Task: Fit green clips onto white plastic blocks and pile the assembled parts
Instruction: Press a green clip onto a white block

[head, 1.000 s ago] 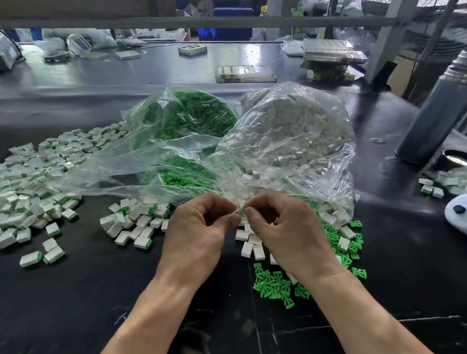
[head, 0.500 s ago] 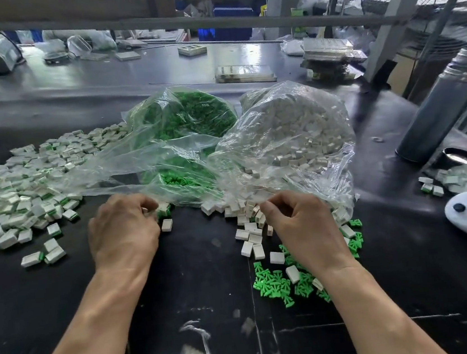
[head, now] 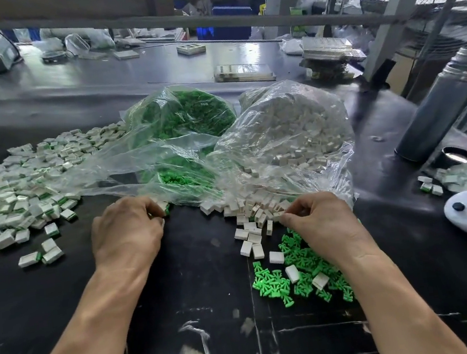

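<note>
The pile (head: 16, 191) of clipped blocks lies far left. The left hand (head: 127, 234) curls around a finished part (head: 165, 207). The right hand (head: 320, 225) pinches a block (head: 278, 216) from the spill (head: 248, 213), above loose clips (head: 297, 275). Parts look light, stiff and small; pinch by the sides. No legible writing.

left hand (head: 127, 234): knuckles up, fingers curled, pinching something small at the fingertips | right hand (head: 320, 225): knuckles up, fingers bent, thumb and forefinger pinched together | forearms: bare, both reaching forward from the lower edge | hands: well apart
</note>
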{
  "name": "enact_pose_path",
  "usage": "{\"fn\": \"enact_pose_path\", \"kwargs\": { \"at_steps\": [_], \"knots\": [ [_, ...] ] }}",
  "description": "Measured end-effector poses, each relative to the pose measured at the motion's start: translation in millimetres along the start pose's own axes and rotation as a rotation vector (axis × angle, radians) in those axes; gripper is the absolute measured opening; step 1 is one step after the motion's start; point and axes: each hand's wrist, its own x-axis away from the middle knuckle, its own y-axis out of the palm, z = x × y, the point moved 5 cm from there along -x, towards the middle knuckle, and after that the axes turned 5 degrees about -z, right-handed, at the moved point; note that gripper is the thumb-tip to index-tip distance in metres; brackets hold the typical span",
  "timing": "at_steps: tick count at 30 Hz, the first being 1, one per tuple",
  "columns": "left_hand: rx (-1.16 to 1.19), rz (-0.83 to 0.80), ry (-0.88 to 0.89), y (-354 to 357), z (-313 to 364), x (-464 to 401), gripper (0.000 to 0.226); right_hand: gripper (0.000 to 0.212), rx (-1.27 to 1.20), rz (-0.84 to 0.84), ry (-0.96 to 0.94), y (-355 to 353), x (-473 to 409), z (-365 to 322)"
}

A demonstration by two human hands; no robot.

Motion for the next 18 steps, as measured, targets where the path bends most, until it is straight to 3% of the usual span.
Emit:
{"fn": "enact_pose_path", "kwargs": {
  "at_steps": [5,11,18],
  "knots": [
    [0.079,0.017,0.058,3.1,8.9,7.9,0.004,0.015,0.116,-0.105,0.053,1.4,3.1,0.3],
    [0.244,-0.259,0.246,34.1,38.9,29.9,0.003,0.014,0.251,-0.118,0.059,1.1,6.9,-1.7],
    [0.254,-0.36,0.397,55.6,60.3,48.9,0.015,0.014,0.24,-0.108,0.025,2.5,5.8,-4.9]
  ]
}}
